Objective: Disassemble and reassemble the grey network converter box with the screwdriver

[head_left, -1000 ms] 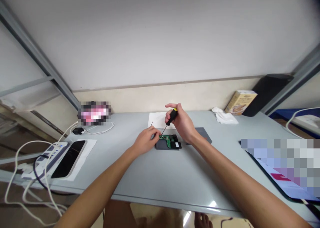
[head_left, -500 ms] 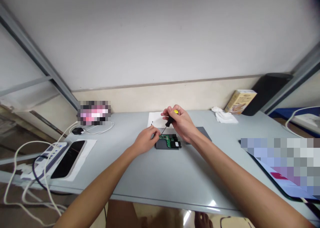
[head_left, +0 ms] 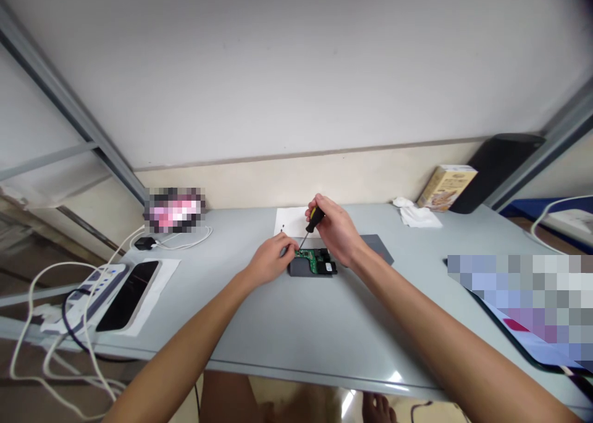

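Note:
A small dark grey device [head_left: 311,266] lies open on the grey table [head_left: 296,324], its green circuit board [head_left: 315,259] showing. My right hand [head_left: 337,230] is closed round a screwdriver [head_left: 313,221] with a black and yellow handle, the thin shaft slanting down to the board's left corner. My left hand [head_left: 269,259] rests curled against the device's left edge, fingertips pinched at the spot where the tip meets it. A white sheet of paper [head_left: 290,220] lies just behind, with tiny dark specks on it.
A dark grey flat cover [head_left: 378,247] lies right of the device. A phone [head_left: 127,293] on white paper, a power strip [head_left: 92,285] and white cables sit at the left. Crumpled tissue [head_left: 417,215], a small box [head_left: 447,187] and a black speaker [head_left: 498,170] stand back right.
My right hand has shifted its fingers round the screwdriver handle, from an outstretched finger to a closed wrap. The left hand and the device have stayed put.

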`<state>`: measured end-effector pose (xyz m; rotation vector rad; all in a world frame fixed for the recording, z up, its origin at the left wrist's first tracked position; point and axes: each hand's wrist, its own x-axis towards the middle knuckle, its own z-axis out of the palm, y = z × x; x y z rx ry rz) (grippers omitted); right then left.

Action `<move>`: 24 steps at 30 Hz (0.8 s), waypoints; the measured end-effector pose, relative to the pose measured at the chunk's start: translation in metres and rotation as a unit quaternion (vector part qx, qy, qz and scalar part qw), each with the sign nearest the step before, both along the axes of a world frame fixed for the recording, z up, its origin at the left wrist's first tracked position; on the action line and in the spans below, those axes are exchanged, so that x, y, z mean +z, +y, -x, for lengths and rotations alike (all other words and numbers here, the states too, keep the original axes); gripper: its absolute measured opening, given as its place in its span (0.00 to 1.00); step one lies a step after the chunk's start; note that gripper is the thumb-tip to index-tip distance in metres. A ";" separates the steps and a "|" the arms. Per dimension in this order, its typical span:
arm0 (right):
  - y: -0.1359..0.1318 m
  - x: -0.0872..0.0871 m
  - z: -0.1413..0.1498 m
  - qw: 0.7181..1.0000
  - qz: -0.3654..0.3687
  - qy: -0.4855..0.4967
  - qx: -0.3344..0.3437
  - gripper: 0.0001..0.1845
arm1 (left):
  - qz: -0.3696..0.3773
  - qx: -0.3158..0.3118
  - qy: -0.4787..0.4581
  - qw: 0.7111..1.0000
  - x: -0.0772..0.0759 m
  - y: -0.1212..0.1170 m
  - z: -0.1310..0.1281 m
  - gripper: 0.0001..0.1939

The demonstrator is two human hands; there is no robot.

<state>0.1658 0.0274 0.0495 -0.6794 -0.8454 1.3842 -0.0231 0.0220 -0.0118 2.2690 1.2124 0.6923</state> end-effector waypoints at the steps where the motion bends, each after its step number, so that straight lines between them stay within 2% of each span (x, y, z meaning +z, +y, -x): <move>1: 0.000 0.000 0.000 1.000 0.003 -0.004 -0.006 0.24 | 0.000 -0.001 0.000 1.000 0.000 0.000 0.000 0.13; 5: -0.001 0.000 -0.001 1.000 0.028 -0.002 -0.009 0.33 | -0.007 -0.006 -0.004 1.000 0.000 0.000 0.000 0.12; 8: -0.002 -0.001 0.001 1.000 0.015 -0.027 0.004 0.35 | -0.009 -0.007 -0.003 1.000 0.000 0.000 0.000 0.11; 11: -0.002 -0.002 0.002 0.999 -0.009 -0.034 0.004 0.32 | -0.005 -0.005 0.000 1.000 0.000 -0.001 0.000 0.11; 15: -0.003 -0.001 0.001 0.999 0.001 0.007 0.037 0.26 | 0.000 -0.002 0.001 1.000 0.001 -0.001 0.000 0.12; 18: -0.004 -0.001 0.000 0.999 -0.007 -0.022 0.033 0.20 | 0.003 0.000 -0.006 1.000 0.001 -0.001 0.000 0.13; 24: -0.009 -0.004 0.008 0.993 -0.028 -0.107 -0.028 0.25 | 0.004 -0.002 -0.007 1.000 0.003 -0.001 -0.001 0.13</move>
